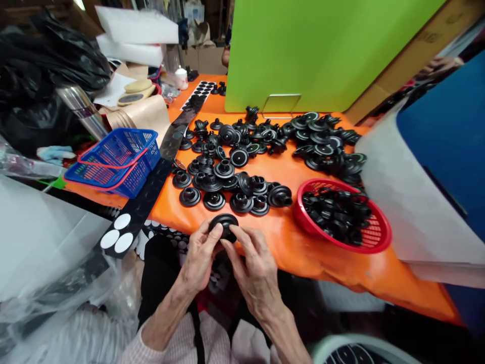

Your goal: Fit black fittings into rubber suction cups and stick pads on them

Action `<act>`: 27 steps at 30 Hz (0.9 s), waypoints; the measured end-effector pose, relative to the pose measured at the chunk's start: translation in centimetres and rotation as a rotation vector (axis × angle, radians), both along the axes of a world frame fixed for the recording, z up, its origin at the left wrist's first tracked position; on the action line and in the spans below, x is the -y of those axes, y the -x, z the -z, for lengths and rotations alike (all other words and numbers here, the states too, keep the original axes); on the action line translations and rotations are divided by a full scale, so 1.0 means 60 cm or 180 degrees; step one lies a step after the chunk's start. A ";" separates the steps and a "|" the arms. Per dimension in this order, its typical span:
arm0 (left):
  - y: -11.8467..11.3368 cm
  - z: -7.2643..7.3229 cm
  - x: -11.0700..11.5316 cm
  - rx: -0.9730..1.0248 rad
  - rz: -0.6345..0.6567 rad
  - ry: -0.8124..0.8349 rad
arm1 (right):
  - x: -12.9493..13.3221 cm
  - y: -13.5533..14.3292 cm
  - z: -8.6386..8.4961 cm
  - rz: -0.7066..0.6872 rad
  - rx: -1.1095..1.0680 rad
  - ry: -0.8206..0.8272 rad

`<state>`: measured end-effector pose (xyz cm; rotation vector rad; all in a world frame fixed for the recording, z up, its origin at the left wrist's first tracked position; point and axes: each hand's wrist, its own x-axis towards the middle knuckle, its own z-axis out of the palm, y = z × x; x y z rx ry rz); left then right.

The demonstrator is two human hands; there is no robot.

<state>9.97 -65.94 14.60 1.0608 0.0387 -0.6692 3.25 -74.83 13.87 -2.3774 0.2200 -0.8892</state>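
Between both hands is a round black plastic disc part point(224, 220), held over the near edge of the orange table. My left hand point(200, 253) pinches its left side, thumb on the face. On its right side, the thumb and fingertips of my right hand point(252, 258) are closed around the rim. Just beyond lie many similar black disc parts point(223, 168) with stub centres, some stem up and some turned over. To the right, a red basket point(384, 235) holds a heap of small black plastic pieces point(337, 215).
A blue basket point(146, 174) with red handles stands at the left beside a black strip point(151, 189) bearing white round stickers point(123, 242). A green board point(288, 55) rises at the back. White sheeting point(401, 202) borders the right side; a steel flask point(81, 111) leans at left.
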 end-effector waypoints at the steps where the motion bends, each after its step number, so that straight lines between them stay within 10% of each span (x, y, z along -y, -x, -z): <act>1: -0.001 0.001 -0.001 0.0033 0.0007 -0.0068 | 0.001 -0.002 0.002 -0.0046 -0.0028 0.0197; 19: 0.020 0.004 0.021 0.0017 -0.0373 -0.0020 | -0.003 0.005 0.016 0.0343 0.0237 0.0340; 27: 0.017 0.009 0.014 -0.0322 -0.0395 0.0316 | 0.007 0.012 0.021 0.0300 -0.0261 -0.2033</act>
